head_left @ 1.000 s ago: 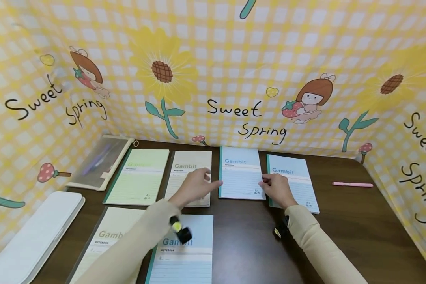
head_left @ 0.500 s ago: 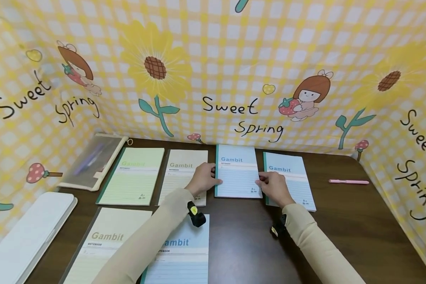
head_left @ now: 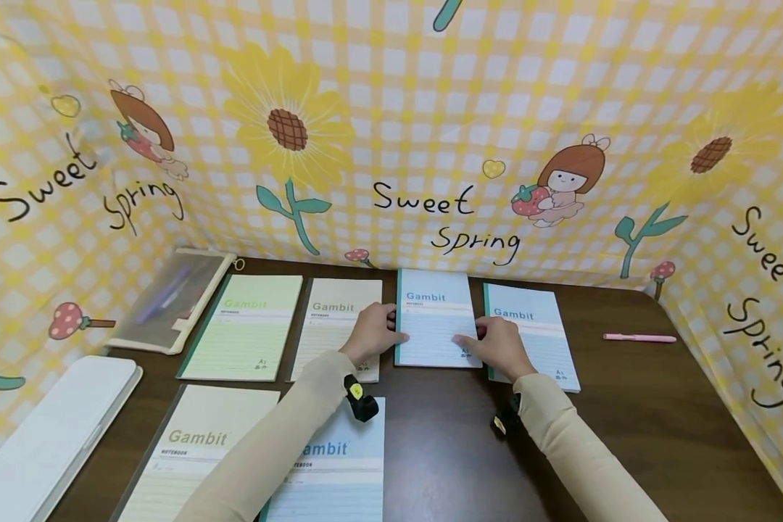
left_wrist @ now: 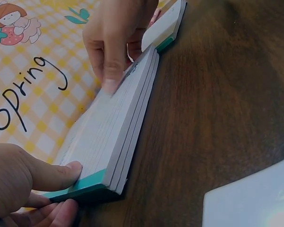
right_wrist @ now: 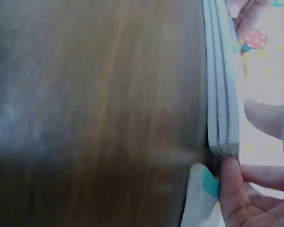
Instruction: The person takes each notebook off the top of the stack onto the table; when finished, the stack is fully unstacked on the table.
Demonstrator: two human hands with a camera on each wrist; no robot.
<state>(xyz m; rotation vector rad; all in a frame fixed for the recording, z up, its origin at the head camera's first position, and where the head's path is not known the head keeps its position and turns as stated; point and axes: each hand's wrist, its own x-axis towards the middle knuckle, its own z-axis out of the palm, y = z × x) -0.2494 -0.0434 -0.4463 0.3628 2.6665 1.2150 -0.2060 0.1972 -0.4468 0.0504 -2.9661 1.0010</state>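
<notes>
A stack of three blue Gambit notebooks (head_left: pixel 433 308) lies at the back middle of the table, its layered edges (right_wrist: pixel 220 85) plain in the right wrist view. My left hand (head_left: pixel 372 333) grips its left side, thumb on the cover by the green spine (left_wrist: pixel 92 181) and fingers at and below the edge. On the opposite side, my right hand (head_left: pixel 505 344) holds the stack with the thumb on the lower right of the cover and fingers against the right edge. Just right of it, partly behind that hand, lies another blue notebook (head_left: pixel 535 301).
Left of the stack lie a beige notebook (head_left: pixel 329 293) and a green notebook (head_left: pixel 251 326). Nearer are a cream notebook (head_left: pixel 196 420) and a blue notebook (head_left: pixel 352 478). A mesh pencil pouch (head_left: pixel 170 301), a white case (head_left: pixel 59 435) and a pink pen (head_left: pixel 639 338) flank them. Patterned cloth (head_left: pixel 398 130) rises behind.
My left hand has moved right onto the stack's left edge, taking hold of it. The right thumb has slid from the right edge inward onto the cover.
</notes>
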